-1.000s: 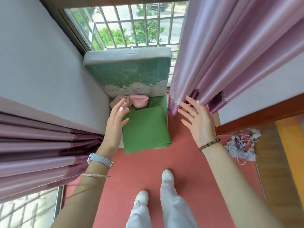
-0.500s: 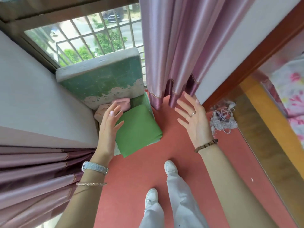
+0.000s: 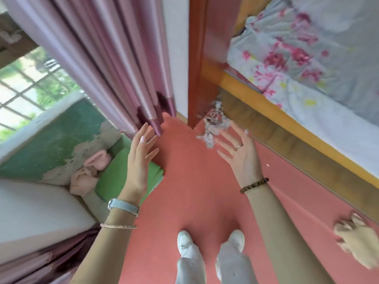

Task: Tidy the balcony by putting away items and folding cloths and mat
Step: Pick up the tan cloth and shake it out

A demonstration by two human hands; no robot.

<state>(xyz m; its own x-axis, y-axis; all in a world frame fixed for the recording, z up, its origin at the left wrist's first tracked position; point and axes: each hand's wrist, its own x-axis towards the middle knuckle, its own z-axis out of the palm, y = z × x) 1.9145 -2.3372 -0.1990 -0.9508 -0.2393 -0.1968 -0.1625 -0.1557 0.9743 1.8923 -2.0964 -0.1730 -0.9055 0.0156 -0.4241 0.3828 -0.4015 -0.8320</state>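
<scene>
Both hands are raised over the red floor (image 3: 194, 191) and hold nothing. The left hand (image 3: 141, 160) is wide, its fingers straight and a little spread, pointing toward the lower edge of the pink curtain (image 3: 114, 58). The right hand (image 3: 240, 154) is also wide, with the fingers fanned out and the palm turned down. The folded green mat (image 3: 121, 179) lies on the floor just left of the left hand, and the hand covers its right edge in the view (I cannot tell if they touch). Further left of the mat, a crumpled pink cloth (image 3: 90, 175) lies against a green cushion (image 3: 51, 140) that leans at the window. Just beyond the fingertips of the right hand, a tangled bundle of string (image 3: 213, 126) lies on the floor beside the wooden door frame (image 3: 196, 58). A beige cloth (image 3: 359, 244) lies on the floor well to the right of the right forearm. Past the right hand stands a bed (image 3: 307, 58) with a flowered sheet.
</scene>
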